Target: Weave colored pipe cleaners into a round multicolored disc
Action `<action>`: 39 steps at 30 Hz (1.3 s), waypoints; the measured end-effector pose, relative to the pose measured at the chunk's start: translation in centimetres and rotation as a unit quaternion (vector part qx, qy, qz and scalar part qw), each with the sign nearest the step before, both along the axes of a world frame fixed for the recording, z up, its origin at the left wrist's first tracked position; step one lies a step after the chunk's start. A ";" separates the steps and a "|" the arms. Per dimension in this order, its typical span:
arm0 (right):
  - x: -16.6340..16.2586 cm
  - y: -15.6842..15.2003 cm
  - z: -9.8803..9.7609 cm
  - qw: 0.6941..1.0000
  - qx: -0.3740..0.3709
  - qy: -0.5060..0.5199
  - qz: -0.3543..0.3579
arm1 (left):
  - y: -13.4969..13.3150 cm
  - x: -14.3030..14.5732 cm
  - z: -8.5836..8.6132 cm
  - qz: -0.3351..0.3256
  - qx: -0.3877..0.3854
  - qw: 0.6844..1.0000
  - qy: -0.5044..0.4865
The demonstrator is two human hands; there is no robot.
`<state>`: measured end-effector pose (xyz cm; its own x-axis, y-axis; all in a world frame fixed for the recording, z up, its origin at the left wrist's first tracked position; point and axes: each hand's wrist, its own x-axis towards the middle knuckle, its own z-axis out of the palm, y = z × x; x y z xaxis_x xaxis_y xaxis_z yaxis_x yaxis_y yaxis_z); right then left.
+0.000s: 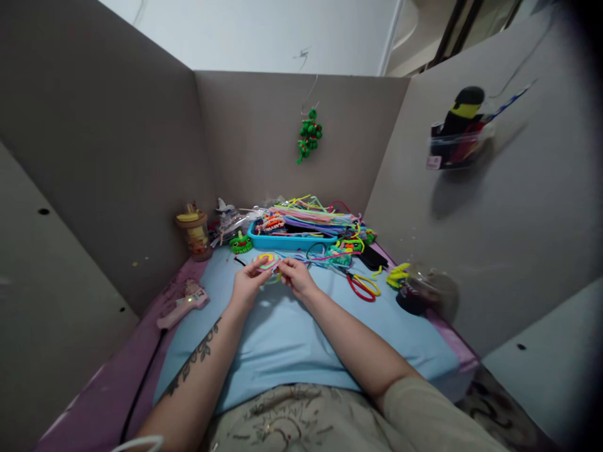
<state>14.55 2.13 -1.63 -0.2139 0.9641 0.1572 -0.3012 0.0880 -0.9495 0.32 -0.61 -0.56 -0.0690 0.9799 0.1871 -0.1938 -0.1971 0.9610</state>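
Note:
Over the light blue cloth (pixel 287 351), my left hand (pixel 249 282) pinches a small round coil (pixel 267 260) of pink, yellow and white, which looks made of pipe cleaners. My right hand (pixel 296 278) is closed at the coil's right edge, fingertips pressed together on it or on a strand end; which of these I cannot tell. A pale green strand hangs below the coil between the hands. Just behind my hands stands a blue tray (pixel 292 242) heaped with colourful pipe cleaners (pixel 320 216). A green frog-like piece (pixel 241 243) sits left of the tray.
Red-and-yellow-handled scissors (pixel 362 287) lie to the right, near a clear jar with a black lid (pixel 412 300). A pink glue gun (pixel 183 309) with a black cord rests at left, before a lidded cup (pixel 195 235). Grey panels (pixel 301 176) enclose three sides.

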 end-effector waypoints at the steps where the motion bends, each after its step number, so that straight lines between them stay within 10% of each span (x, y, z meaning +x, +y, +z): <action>1: 0.0 0.0 0.0 1.000 -0.001 0.004 0.005 | 0.0 0.0 0.0 -0.001 0.002 1.000 0.003; 17: -0.6 -1.1 0.4 1.000 -0.008 0.019 0.023 | -0.2 0.4 0.4 0.092 0.068 0.991 0.067; 39: 0.0 0.1 -0.1 0.997 -0.045 0.068 0.017 | -0.1 0.3 0.2 0.021 0.048 0.998 0.022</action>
